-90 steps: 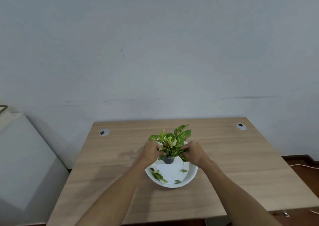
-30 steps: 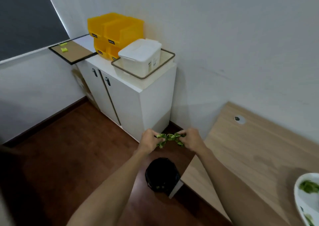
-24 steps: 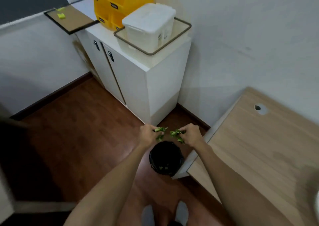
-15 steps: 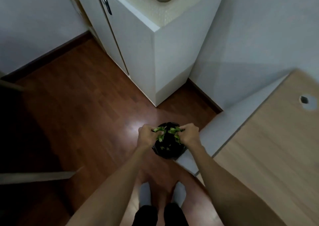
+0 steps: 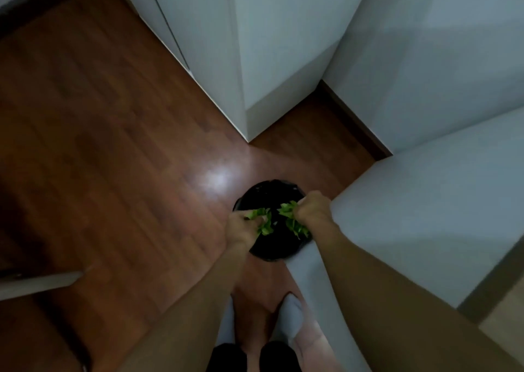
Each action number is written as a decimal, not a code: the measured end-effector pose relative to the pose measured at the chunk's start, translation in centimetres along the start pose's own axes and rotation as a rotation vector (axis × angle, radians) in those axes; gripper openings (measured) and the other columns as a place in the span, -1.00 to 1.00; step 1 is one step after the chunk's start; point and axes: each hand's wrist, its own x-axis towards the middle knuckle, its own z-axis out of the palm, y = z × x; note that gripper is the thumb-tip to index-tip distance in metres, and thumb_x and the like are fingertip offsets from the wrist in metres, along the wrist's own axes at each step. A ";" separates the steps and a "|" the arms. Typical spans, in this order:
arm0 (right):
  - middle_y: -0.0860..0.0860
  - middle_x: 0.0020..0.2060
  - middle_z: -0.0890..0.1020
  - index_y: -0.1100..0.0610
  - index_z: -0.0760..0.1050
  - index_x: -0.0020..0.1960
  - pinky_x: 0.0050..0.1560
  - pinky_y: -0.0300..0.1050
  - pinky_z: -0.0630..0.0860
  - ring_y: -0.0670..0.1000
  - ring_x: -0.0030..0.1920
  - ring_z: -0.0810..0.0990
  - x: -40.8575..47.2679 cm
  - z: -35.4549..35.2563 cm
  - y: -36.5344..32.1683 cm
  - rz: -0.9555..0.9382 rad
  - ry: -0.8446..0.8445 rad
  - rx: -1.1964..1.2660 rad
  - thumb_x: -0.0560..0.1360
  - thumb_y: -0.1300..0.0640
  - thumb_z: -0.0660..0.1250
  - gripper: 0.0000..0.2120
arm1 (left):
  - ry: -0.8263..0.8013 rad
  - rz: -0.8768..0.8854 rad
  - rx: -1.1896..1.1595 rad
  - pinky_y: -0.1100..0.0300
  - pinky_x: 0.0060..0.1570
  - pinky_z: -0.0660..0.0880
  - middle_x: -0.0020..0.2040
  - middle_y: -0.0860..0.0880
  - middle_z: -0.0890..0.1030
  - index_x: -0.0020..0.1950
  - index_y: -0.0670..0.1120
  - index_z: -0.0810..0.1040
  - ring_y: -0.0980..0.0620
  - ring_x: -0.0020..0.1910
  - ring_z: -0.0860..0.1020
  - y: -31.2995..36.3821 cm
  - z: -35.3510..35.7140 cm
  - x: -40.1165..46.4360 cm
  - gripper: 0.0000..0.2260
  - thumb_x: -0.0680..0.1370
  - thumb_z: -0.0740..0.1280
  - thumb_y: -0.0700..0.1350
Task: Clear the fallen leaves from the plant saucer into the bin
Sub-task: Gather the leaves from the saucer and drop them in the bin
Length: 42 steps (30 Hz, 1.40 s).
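— Now, item one: what do you hold?

— My left hand (image 5: pixel 241 228), fingers curled, grips a clump of green leaves (image 5: pixel 262 221). My right hand (image 5: pixel 313 211), likewise curled, grips a second clump (image 5: pixel 293 219). The leaves stick out from each fist toward the other and hang down a little; the two clumps are near each other but apart.

— Item two: the bin?

— Black bin (image 5: pixel 269 195), round, standing on the floor (image 5: pixel 113 144). Both my hands are directly above its mouth, the left over its left rim, the right over its right side. The leaves hang over the dark opening, between my fists. What lies inside I cannot tell; it is too dark.

— Item three: the saucer?

— Out of sight from here.

— Item four: surroundings?

— Reddish-brown wood floor with a bright glare patch just beyond the bin. White cabinet (image 5: pixel 255 59), its corner pointing toward the bin, well apart from it. Pale wall (image 5: pixel 425 59) to the right with a dark skirting board along its foot. A pale desk panel (image 5: pixel 425 215) just beside the bin on its right, under my right forearm. My two feet in light socks (image 5: pixel 289 319) on the floor, near the bin, below my arms.
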 end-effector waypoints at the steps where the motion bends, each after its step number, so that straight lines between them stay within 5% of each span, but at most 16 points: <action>1: 0.25 0.13 0.58 0.32 0.54 0.15 -0.01 -0.19 0.49 0.20 0.11 0.58 0.8 0.2 -0.2 -0.002 0.003 -0.019 0.49 0.26 0.29 -0.74 | 0.012 0.002 0.022 0.00 -0.10 0.60 -0.29 -0.08 0.64 -0.39 0.03 0.60 -0.05 -0.24 0.61 -0.5 0.2 1.2 -0.76 0.44 0.48 -0.21; 6: 0.26 0.13 0.56 0.33 0.52 0.16 -0.03 -0.16 0.50 0.22 0.08 0.58 3.4 2.1 -0.2 -0.015 -0.041 -0.096 0.49 0.27 0.28 -0.74 | -0.054 -0.024 0.096 -0.18 -0.10 0.61 -0.40 -0.07 0.58 -0.52 0.01 0.52 -0.13 -0.27 0.63 -3.6 1.3 5.3 -0.67 0.40 0.51 -0.19; 11: 0.20 0.05 0.60 0.30 0.57 0.03 -0.11 -0.21 0.47 0.10 -0.15 0.51 4.1 4.1 1.0 -0.026 -0.184 -0.139 0.51 0.22 0.28 -0.81 | -0.152 -0.052 0.072 -0.02 0.12 0.58 -0.08 -0.08 0.67 -0.11 -0.05 0.61 -0.10 -0.01 0.65 -4.6 2.5 6.0 -0.87 0.42 0.51 -0.19; 14: 0.18 0.05 0.62 0.27 0.57 0.01 -0.14 -0.17 0.48 0.09 -0.13 0.53 4.1 4.2 1.1 -0.041 -0.252 -0.142 0.53 0.14 0.26 -0.78 | -0.212 -0.105 -0.023 0.06 0.28 0.46 0.14 -0.12 0.58 0.29 -0.25 0.50 -0.10 0.19 0.55 -4.1 2.8 6.0 -0.58 0.45 0.46 -0.26; 16: 0.17 0.10 0.63 0.27 0.58 0.05 -0.11 -0.18 0.47 0.09 -0.04 0.57 4.0 3.7 0.6 -0.062 -0.273 -0.167 0.54 0.16 0.21 -0.76 | -0.214 -0.102 0.018 0.08 0.37 0.39 0.29 -0.16 0.54 0.38 -0.22 0.44 -0.10 0.29 0.50 -3.7 2.7 6.1 -0.53 0.49 0.43 -0.18; 21: 0.16 0.34 0.47 0.24 0.45 0.33 0.35 -0.09 0.35 0.15 0.33 0.43 3.0 2.0 -0.9 -0.149 -0.282 -0.255 0.60 0.25 0.10 -0.66 | -0.221 -0.073 0.129 0.15 0.33 0.38 0.29 -0.06 0.56 0.35 -0.06 0.51 -0.02 0.26 0.49 -3.1 1.6 5.8 -0.66 0.59 0.28 -0.04; 25: 0.17 0.41 0.37 0.22 0.38 0.39 0.41 -0.07 0.29 0.16 0.40 0.33 2.5 0.7 -0.8 -0.194 -0.285 -0.322 0.61 0.20 0.13 -0.64 | -0.246 -0.044 0.174 0.22 0.22 0.35 0.32 -0.07 0.52 0.35 -0.10 0.50 0.01 0.26 0.46 -2.4 0.2 5.2 -0.68 0.61 0.26 -0.07; 30: 0.17 0.42 0.35 0.19 0.31 0.44 0.36 -0.05 0.35 0.17 0.38 0.37 0.5 -1.7 -1.2 -0.219 -0.314 -0.298 0.57 0.10 0.27 -0.53 | -0.255 0.014 0.292 0.11 0.38 0.37 0.40 -0.09 0.46 0.34 -0.06 0.50 -0.07 0.35 0.44 -1.4 -2.7 3.5 -0.62 0.55 0.33 0.01; 35: 0.11 0.40 0.40 0.10 0.26 0.47 0.33 -0.04 0.41 0.13 0.34 0.43 -4.2 -5.1 -1.8 -0.259 -0.345 -0.183 0.45 -0.01 0.42 -0.34 | -0.401 0.075 0.489 0.23 0.33 0.28 0.48 -0.10 0.34 0.45 -0.03 0.38 -0.04 0.43 0.35 1.8 -6.5 -0.5 -0.47 0.50 0.41 0.00; 42: 0.09 0.47 0.30 -0.01 0.19 0.50 0.35 -0.02 0.34 0.14 0.42 0.33 -13.1 -11.8 -3.2 -0.419 -0.131 -0.018 0.50 -0.12 0.31 -0.37 | -0.330 0.224 0.563 0.21 0.20 0.35 0.45 -0.11 0.39 0.42 0.00 0.41 -0.01 0.40 0.39 9.4 -11.4 -7.6 -0.45 0.47 0.42 0.10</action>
